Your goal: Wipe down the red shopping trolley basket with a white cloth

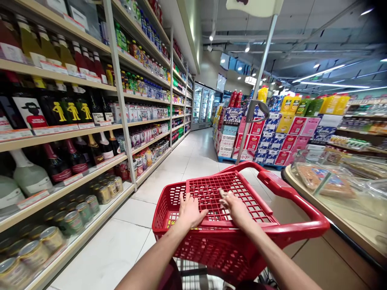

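A red plastic shopping cart [208, 249] stands right in front of me, seen from its side. Across its top lies a red grid flap [238, 183]. My left hand [190, 211] rests on the near left part of the grid, fingers spread and thumb pointing right. My right hand [237, 207] is closed just above the grid, pinching a small crumpled whitish piece [223, 194] that looks like tissue or cloth. The cart's red handle [305, 223] curves away to the right. A metal pole [256, 86] with a grey loop rises behind the cart.
Shelves [60, 139] of bottles and cans line the left side. Light floor tiles [99, 245] run along the aisle. Beyond the cart are stacked drink cartons [272, 139]. A counter [320, 205] with packaged food stands close on the right. Glass-door fridges [202, 102] are at the back.
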Tool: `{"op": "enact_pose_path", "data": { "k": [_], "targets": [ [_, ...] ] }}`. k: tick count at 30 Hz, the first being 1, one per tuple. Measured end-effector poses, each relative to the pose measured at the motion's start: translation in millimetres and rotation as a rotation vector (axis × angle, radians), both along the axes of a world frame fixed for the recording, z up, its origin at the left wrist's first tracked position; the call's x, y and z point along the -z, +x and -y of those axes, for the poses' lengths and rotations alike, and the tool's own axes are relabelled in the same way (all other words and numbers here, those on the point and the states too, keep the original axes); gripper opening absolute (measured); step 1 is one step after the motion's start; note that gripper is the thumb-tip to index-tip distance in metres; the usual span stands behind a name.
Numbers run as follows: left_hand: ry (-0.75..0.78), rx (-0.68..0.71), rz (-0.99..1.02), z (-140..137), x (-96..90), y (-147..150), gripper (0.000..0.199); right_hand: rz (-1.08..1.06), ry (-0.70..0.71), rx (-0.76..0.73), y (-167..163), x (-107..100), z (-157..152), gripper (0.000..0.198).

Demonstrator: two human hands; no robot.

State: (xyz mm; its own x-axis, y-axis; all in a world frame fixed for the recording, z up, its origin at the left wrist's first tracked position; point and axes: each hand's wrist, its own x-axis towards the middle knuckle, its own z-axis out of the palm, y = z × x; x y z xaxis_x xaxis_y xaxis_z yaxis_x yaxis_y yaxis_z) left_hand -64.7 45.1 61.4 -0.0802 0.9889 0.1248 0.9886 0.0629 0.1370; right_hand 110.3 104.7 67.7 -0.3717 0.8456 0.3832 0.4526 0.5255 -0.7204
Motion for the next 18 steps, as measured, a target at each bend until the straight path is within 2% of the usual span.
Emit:
{"op": "enact_pose_path", "data": {
  "k": [2,4,6,8,12,16,18],
  "targets": [
    [-0.004,-0.005,0.005,1,1.3,1,0.069,0.102,0.08,-0.148,-4,8,11,0.023],
    [-0.01,-0.002,0.019,3,3.3,1,0.073,0.208,0.178,-0.203,-7,16,20,0.027],
    [-0.015,0.0,0.048,6,6.0,2,0.076,0.311,0.236,-0.107,-4,22,22,0.034],
    [-0.015,0.006,0.081,10,8.8,2,0.076,0.367,0.223,-0.005,4,25,19,0.038],
    [-0.031,0.013,0.121,13,10.5,3,0.071,0.362,0.26,-0.062,19,22,6,0.039],
    [-0.069,0.026,0.123,11,7.2,4,0.072,0.342,0.347,0.164,22,20,-5,0.035],
    [-0.058,0.024,0.124,8,6.8,6,0.072,0.462,0.323,0.173,20,23,-6,0.034]
  ]
}}
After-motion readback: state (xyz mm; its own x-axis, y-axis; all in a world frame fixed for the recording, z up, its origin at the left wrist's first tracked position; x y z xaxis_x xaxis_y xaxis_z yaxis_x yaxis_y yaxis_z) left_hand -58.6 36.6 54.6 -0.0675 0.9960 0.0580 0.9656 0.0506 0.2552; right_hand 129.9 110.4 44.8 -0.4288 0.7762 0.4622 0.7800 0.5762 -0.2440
